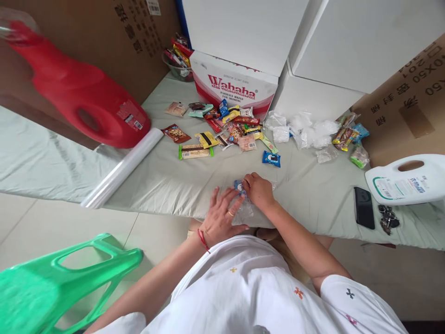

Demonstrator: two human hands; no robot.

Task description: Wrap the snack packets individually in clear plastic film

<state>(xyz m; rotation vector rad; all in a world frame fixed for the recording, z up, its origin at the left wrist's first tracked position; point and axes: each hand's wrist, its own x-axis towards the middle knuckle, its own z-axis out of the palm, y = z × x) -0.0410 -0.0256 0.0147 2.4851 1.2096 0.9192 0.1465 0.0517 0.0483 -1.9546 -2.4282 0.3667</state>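
Observation:
My left hand [219, 214] lies with fingers spread flat on a clear plastic bag [245, 211] at the near edge of the cloth-covered table [167, 181]. My right hand [257, 189] is closed in a pinch on a small blue snack packet [238, 185] at the bag's mouth. A pile of mixed snack packets [225, 127] lies further back, with a blue Oreo packet [271, 159] closest to my hands.
A roll of cling film [123, 166] and a red jug [76, 88] lie left. A Wahaha box [233, 84] stands behind. Filled clear bags [306, 132], a white jug [406, 181], phone [364, 207] and keys [387, 218] lie right. A green stool [62, 278] stands lower left.

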